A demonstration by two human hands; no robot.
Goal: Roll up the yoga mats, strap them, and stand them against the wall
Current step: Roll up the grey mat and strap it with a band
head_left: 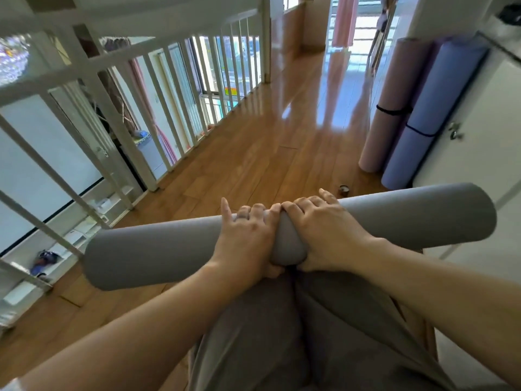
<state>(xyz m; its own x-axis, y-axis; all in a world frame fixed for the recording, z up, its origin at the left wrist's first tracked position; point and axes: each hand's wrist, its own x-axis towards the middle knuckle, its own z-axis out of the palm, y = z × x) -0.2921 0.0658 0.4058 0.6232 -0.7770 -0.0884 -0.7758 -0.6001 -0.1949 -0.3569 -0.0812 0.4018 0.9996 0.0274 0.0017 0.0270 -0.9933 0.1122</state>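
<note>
1. Lower centre: the left hand [248, 238] and right hand [324, 230] clasp the middle of the grey mat [158, 249] side by side, fingers curled over it. No strap shows, so if that grip slackens the roll may spring open.
2. Just beyond, a small jar [344, 189] sits on the floor [253, 150]. A swinging mat end could knock it.
3. At right, the pink mat [394, 80] and blue mat [439, 108] stand strapped. A bump could topple them.

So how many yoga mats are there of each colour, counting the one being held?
grey mat: 1 (the held one)
pink mat: 1
purple mat: 1 (mostly hidden between the pink and the blue)
blue mat: 1
Total: 4
</note>
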